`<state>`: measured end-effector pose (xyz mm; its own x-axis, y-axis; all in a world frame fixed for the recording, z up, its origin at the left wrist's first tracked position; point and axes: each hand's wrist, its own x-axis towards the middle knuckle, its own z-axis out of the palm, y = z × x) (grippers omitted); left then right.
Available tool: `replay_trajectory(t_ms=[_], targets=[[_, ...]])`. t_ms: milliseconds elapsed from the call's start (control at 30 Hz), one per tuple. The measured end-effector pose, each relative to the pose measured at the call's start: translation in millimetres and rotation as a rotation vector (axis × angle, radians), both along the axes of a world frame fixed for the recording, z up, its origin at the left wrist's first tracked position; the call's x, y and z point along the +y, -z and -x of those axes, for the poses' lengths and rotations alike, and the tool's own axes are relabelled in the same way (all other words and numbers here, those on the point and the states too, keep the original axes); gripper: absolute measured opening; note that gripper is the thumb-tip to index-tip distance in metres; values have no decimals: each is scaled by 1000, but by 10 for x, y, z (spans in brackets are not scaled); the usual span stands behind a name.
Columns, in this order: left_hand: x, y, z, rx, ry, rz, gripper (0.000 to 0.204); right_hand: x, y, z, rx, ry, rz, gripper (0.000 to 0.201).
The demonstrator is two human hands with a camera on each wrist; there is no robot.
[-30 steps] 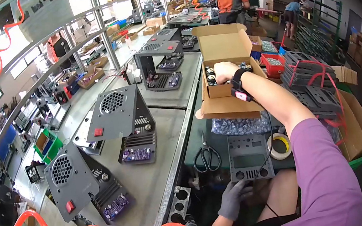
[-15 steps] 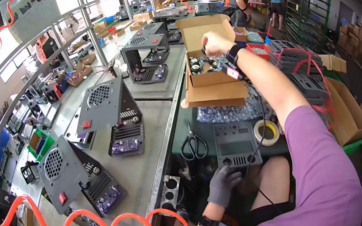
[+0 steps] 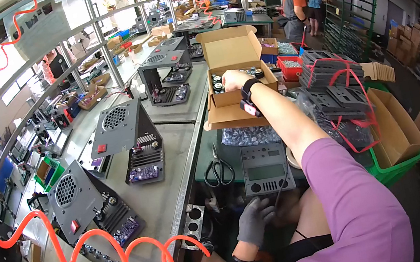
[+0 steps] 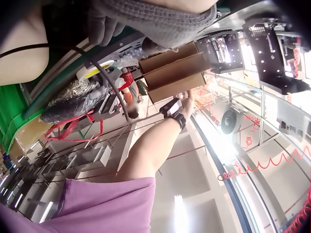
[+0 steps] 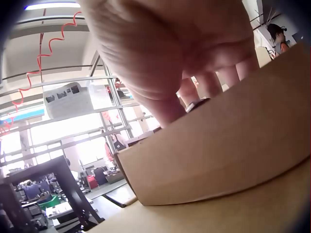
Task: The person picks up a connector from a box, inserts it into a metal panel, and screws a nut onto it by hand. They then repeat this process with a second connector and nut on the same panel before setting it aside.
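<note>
My bare right hand [image 3: 237,79] reaches down into an open cardboard box [image 3: 242,104] holding several small round black-and-metal parts [image 3: 218,86]. In the right wrist view, its thumb and fingers bend down behind the box wall [image 5: 218,145], with a dark shiny part [image 5: 197,105] beside them. The fingertips are hidden there, so I cannot tell whether they grip it. My left hand [image 3: 254,221], in a grey glove, lies with relaxed fingers just below the lower edge of a grey front panel [image 3: 266,171]. That panel has a display window, a black knob and slots.
Black-handled scissors [image 3: 218,171] lie left of the panel; a bag of small parts [image 3: 250,135] is behind it. Grey housings [image 3: 127,126] stand on the left bench. Stacked grey panels [image 3: 335,89] and a green crate [image 3: 396,168] are at right. An orange coiled hose [image 3: 82,251] hangs in front.
My right hand was in the box, rose above it with something dark at its fingertips, and is now down in it again. My left hand stays by the panel. The head view has shifted.
</note>
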<state>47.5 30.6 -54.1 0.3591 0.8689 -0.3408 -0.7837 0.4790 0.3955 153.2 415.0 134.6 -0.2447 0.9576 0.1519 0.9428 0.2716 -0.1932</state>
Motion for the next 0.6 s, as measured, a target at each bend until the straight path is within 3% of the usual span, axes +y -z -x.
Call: replay_trajectory(t_ms=[100,133,167,233,267,300,400,500,600], targets=[[-17,-98,60,21,-30,6,32,-42,-88,38,19,12,-2,35],[-16,-125,77,21,-48,15,30,-128,-189,22,204,-84,-114,36],[-2,-89,104,26,-36,21,30,-293,-305,14,387,-174,-223,37],[7,61,149,-58,-73,2,32,-808,-517,22,389,-352,-337,37],[6,59,163,-37,-87,-19,31,-1172,-559,-4,332,-394,-247,41],[17,58,151,-25,-110,-18,30,-1471,-480,-68,233,-523,-268,39],[17,-57,118,112,-160,-21,33,-2067,92,-307,-45,-564,-17,34],[2,-43,-6,398,-375,-49,41,-2121,927,-584,-41,-435,41,34],[-67,-294,-72,563,-499,-157,45,-2103,1149,-721,62,-392,46,42]])
